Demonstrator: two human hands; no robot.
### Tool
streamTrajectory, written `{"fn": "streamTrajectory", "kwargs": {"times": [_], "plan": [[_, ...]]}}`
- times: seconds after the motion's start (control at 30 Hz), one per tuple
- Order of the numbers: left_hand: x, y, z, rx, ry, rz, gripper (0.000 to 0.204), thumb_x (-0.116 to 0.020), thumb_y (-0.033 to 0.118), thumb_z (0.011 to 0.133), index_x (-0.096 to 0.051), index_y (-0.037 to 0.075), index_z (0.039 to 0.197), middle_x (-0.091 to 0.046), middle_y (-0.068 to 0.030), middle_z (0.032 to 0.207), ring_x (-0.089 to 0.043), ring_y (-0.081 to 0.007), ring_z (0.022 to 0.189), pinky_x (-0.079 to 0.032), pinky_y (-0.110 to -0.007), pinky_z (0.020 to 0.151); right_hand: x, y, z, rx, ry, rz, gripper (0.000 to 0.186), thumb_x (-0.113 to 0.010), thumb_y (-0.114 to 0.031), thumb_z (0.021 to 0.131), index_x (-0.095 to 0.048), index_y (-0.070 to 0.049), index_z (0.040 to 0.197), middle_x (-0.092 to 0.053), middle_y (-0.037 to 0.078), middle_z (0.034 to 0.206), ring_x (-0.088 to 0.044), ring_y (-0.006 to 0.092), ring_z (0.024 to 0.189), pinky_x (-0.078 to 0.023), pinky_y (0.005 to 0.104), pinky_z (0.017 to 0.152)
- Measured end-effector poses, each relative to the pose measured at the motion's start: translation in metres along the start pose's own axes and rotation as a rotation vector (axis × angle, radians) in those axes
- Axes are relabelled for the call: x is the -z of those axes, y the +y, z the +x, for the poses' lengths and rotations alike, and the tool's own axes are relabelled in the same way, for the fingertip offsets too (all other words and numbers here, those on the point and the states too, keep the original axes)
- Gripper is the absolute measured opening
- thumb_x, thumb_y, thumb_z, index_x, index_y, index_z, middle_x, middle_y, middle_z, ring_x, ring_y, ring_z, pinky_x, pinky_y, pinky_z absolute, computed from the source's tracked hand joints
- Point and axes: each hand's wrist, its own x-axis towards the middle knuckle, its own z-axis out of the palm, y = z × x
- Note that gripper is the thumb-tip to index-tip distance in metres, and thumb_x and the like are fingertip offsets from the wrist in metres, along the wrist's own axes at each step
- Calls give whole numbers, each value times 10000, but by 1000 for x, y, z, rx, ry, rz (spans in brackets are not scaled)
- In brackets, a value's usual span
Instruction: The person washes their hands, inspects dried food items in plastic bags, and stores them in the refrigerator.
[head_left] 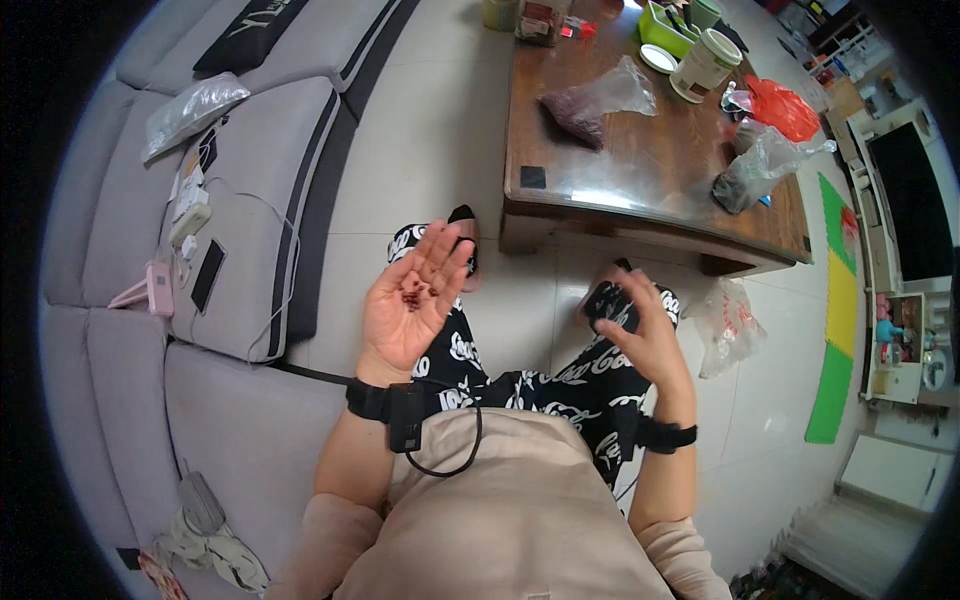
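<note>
From the head view we look down on a person seated on a grey sofa (120,300), knees in black trousers with white lettering. The left hand (412,300) is raised palm up, fingers spread loosely and slightly cupped, and in the hollow of the palm lies a small heap of dark red beans (414,293). They are tiny, rounded and reddish brown; we can make out roughly half a dozen, but they sit too close together for a sure count. The right hand (640,330) hangs over the right knee, its fingers curled around a small dark object (608,303); what that object is we cannot tell. Each wrist carries one black strap, and a cable runs from the box on the left one.

Ahead stands one brown wooden table (640,180). On it we count two clear bags with dark contents: one bag of dark red beans (590,105) lying near the middle, and one upright bag (752,170) towards the right edge. Next to them we see one orange-red plastic bag (783,108), one cream lidded tub (706,64) and one green tray (662,28). One more clear bag (727,322) lies on the pale tiled floor, just right of the right knee.

On the sofa to our left lie one clear plastic packet (192,110), one pink phone stand (150,290), one dark phone (208,275) and a white charger with its cord (190,215).
</note>
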Motion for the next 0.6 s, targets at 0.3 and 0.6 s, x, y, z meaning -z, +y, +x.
{"fn": "streamTrajectory", "kwargs": {"times": [0.3,0.6], "plan": [[-23,-39,-24,-8,46,129,511,-356,-6,868,-222,-18,1362,-228,-210,1415,-208,-323,1326,-222,-453,1087,-4,-75,-41,77,-157,139,543,-662,-129,742,-465,-56,1243,-330,187,1371,-365,340,1242,-341,379,996],[-69,-71,-57,-17,8,94,601,-309,383,938,-219,-41,1355,-231,-202,1418,-211,-303,1328,-208,-423,1090,-15,-130,-67,107,45,846,441,-510,-146,872,-405,-21,1281,-409,110,1313,-383,243,1225,-311,351,1005]]}}
